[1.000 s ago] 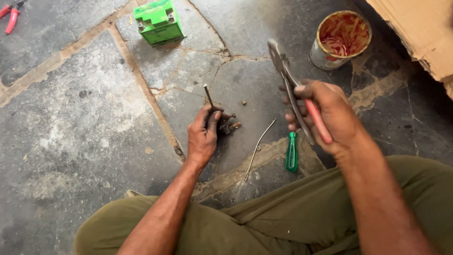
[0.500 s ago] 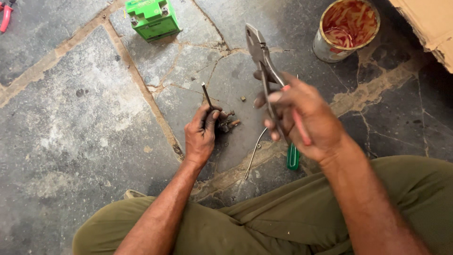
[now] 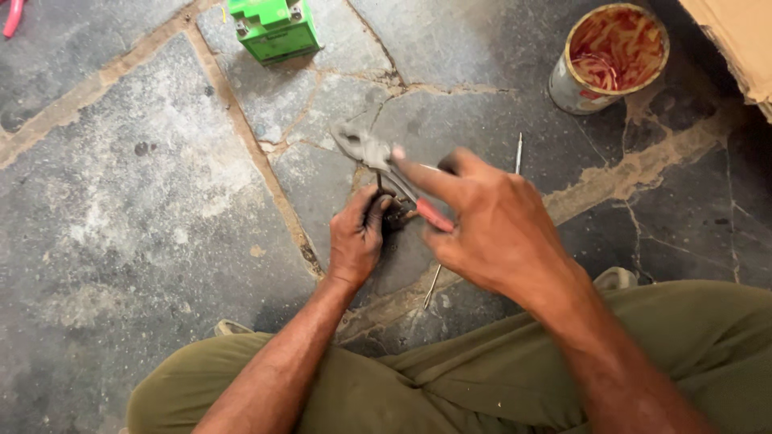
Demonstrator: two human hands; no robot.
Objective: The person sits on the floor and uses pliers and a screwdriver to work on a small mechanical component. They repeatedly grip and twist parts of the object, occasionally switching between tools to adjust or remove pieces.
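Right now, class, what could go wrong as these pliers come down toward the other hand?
1. The pliers in the right hand hang blurred just above the left hand; they might strike or pinch its fingers.
2. The left hand pins a small dark part on the stone floor; a blow could knock it loose.

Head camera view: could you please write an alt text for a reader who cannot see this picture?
A seated person's right hand swings red-handled pliers above the left hand, which pins a small dark part to a cracked stone floor. A green box, an open tin, cardboard and a thin metal rod lie around.
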